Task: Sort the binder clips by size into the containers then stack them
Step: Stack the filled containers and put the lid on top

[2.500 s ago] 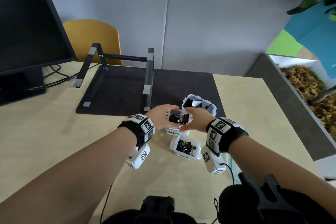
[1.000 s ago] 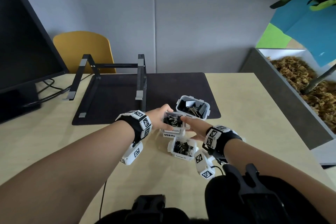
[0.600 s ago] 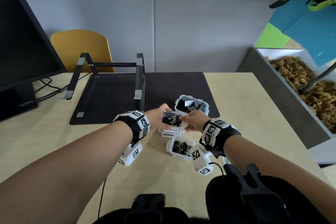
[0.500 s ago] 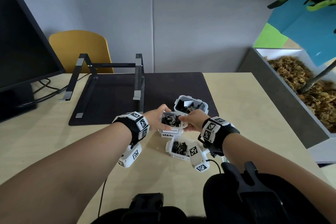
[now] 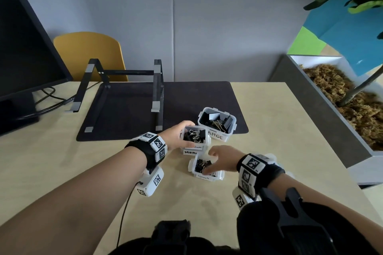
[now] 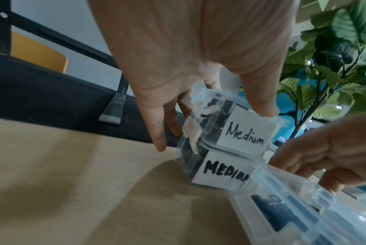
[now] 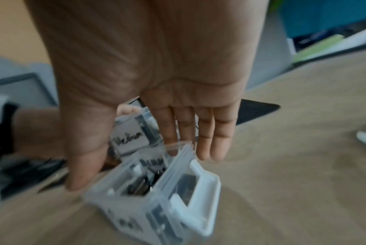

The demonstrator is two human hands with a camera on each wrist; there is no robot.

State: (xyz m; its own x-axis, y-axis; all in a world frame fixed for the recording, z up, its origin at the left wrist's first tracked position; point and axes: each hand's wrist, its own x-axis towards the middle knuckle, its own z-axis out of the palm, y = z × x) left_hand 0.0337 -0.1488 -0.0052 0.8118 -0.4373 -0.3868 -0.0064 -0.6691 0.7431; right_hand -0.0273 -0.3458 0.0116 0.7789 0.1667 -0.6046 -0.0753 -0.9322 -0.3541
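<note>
So we're at the stacking part. Our left hand (image 5: 176,134) grips the top "Medium" container (image 6: 236,126), thumb on the label side and fingers curled round the far side, and it sits on the lower "MEDIUM" container (image 6: 217,170) on the table (image 5: 62,151). Looks seated, but slightly skewed, as far as we can judge.

Our right hand (image 5: 220,160) reaches over the "Small" container (image 5: 204,168), fingers (image 7: 207,140) nearly straight and together, thumb spread off to one side, straddling the box without clamping it yet. The binder clips (image 5: 194,135) look sorted: all the tubs have clips in them, and the "LARGE" container (image 5: 216,124) sits just behind, on the edge of the dark mat (image 5: 134,109).

Tips for this bit: keep the left hand steadying the medium pair, grab the small one by its side walls rather than the loose latch flaps, keep it level so nothing spills, and line up the corners before pressing down.
</note>
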